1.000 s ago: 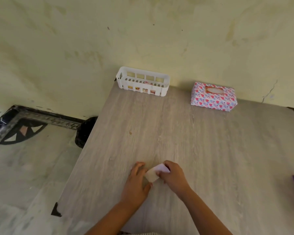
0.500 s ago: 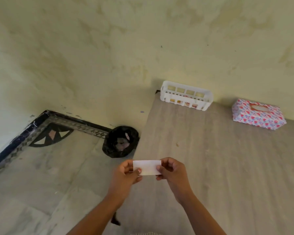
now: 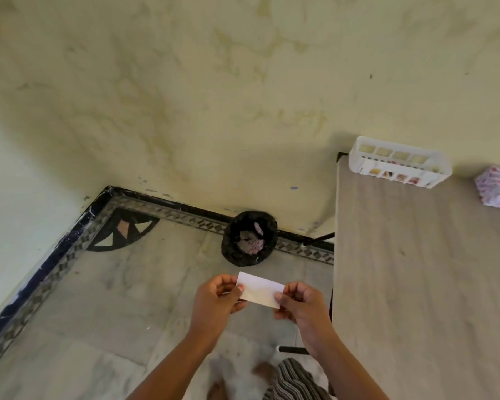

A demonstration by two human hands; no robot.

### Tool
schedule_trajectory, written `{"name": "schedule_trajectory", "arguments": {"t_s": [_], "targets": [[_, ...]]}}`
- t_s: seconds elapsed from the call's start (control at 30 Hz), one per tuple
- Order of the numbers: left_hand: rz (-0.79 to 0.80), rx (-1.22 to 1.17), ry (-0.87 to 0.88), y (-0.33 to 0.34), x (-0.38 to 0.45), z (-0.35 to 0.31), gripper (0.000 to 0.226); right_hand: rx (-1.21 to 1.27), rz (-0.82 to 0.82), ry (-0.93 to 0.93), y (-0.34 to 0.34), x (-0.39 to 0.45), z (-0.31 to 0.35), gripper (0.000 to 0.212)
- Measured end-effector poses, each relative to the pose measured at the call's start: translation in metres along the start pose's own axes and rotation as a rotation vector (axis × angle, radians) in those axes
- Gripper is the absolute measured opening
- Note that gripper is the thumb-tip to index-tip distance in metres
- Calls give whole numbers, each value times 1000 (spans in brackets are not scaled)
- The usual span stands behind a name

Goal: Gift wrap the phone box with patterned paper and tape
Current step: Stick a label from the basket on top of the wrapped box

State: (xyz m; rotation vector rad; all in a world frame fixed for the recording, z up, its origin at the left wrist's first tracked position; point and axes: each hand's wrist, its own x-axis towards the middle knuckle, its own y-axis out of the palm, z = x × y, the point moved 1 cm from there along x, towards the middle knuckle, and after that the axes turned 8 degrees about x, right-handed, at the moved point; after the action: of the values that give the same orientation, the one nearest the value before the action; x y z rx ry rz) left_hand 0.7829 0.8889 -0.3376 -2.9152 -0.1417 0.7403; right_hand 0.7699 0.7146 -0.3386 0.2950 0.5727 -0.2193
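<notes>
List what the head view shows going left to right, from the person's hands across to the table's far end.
Left hand → white paper slip pinched between both hands → right hand → table edge → white basket → patterned wrapped box, cut off by the frame.

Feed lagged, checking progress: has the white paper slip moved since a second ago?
Yes. The white paper slip, pinched by left hand and right hand, has gone left off the table and now hangs above the floor near the black bin.

No readable txt, labels or nos. anywhere.
</notes>
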Motion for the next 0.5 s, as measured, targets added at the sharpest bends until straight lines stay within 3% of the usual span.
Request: {"name": "schedule_trajectory", "arguments": {"t_s": [0.37,0.5], "targets": [[40,129,-127,8,135,14,7,77,-151,220,35,133,-9,8],[100,389,-41,24,222,33,8,46,-305,276,39,227,-29,10]]}}
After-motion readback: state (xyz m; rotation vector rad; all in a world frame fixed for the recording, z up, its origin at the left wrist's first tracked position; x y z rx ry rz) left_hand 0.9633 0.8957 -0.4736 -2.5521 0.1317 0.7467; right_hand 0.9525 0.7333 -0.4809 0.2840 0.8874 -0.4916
